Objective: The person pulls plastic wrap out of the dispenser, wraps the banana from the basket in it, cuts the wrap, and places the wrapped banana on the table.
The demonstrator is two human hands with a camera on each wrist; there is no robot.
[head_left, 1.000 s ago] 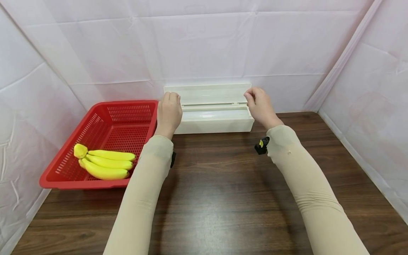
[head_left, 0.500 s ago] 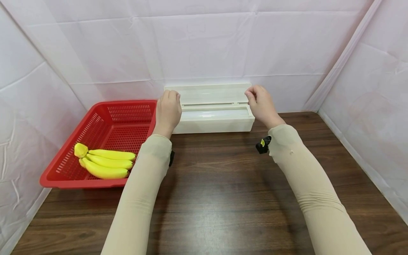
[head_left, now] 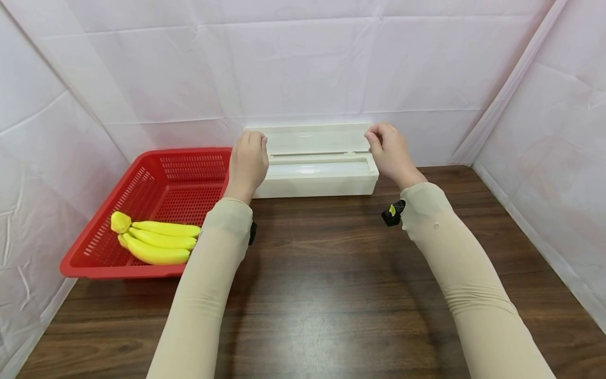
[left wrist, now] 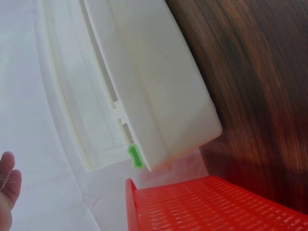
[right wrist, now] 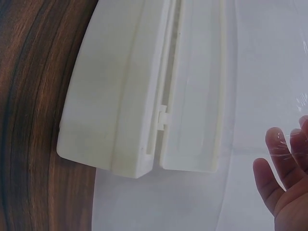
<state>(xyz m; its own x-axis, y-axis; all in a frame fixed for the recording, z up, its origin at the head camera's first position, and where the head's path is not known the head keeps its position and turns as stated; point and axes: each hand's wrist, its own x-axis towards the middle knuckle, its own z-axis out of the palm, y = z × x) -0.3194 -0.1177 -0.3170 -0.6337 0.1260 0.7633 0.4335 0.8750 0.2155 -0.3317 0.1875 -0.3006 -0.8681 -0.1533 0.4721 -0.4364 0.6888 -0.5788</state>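
A white cling film box (head_left: 317, 187) stands at the back of the table, its lid (head_left: 317, 138) raised. A pale roll (head_left: 322, 168) lies inside. My left hand (head_left: 249, 162) is raised over the box's left end, thumb and fingertips pinched together. Over the right end, my right hand (head_left: 390, 150) pinches likewise. Faint glints of clear cling film (right wrist: 302, 98) show by the right fingertips in the right wrist view. The film is barely visible elsewhere; its stretch between the hands hardly shows. A small green piece (left wrist: 135, 156) sits at the box's left end.
Left of the box, a red plastic basket (head_left: 118, 272) holds a bunch of yellow bananas (head_left: 158, 242). The dark wooden table (head_left: 312, 279) spreads in front. White sheeting (head_left: 303, 68) hangs behind and along both sides.
Both hands have risen slightly and drifted a little apart, the left one leftward and the right one rightward. Box, basket and bananas stay where they were.
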